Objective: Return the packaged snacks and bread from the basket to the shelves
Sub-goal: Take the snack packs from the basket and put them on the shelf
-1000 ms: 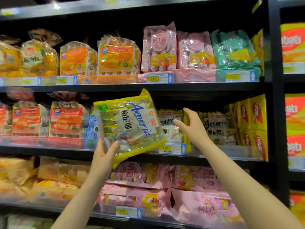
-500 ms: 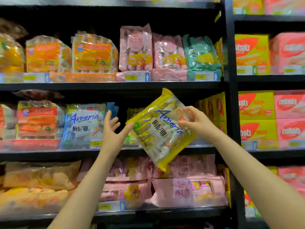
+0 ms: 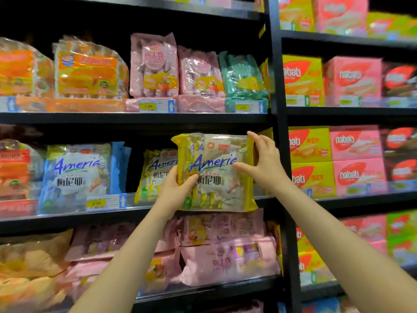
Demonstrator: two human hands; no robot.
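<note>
A yellow "Ameria" snack pack (image 3: pixel 222 177) stands upright at the front of the middle shelf (image 3: pixel 67 219), right of centre. My left hand (image 3: pixel 176 190) grips its lower left edge, thumb across the front. My right hand (image 3: pixel 266 163) holds its upper right edge, fingers along the side and thumb on the front. A second yellow Ameria pack (image 3: pixel 155 175) stands just behind and to the left. The basket is out of view.
A blue Ameria pack (image 3: pixel 79 177) stands further left on the same shelf. Orange bread bags (image 3: pixel 88 73) and pink packs (image 3: pixel 153 66) fill the shelf above; pink packs (image 3: pixel 228 260) lie below. A black upright post (image 3: pixel 279 154) separates a bay of Nabati boxes (image 3: pixel 352 82).
The yellow pack went from tilted in mid-air to upright on the middle shelf. My left hand, open a moment ago, now grips its lower left edge. The view shifted right.
</note>
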